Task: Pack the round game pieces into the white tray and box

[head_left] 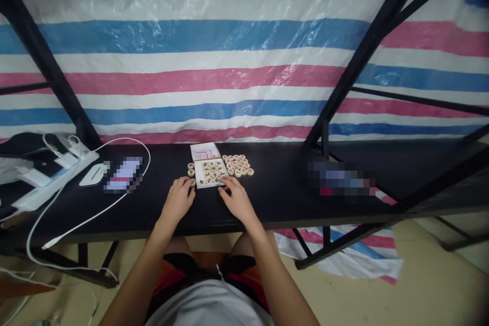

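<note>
A shallow white box (197, 181) sits on the black table with its lid folded back, holding several Chinese chess pieces with dark characters. My left hand (179, 197) is at the box's left side, its fingers curled around a chess piece (193, 183) by the edge. Just beyond it lie two more loose pieces (191, 169). At the lower right corner, my right hand (236, 197) grips the box between thumb and fingers, which hide part of that edge. A cluster of round pieces with red characters (239, 164) lies right of the box.
On the left are a phone (124, 175) with a blurred screen, a white oval device (93, 174), a power strip (57, 178) and a looping white cable (91, 214). A blurred object (344, 179) lies at the right. Black metal bars (347, 76) slant up beside the table (275, 188).
</note>
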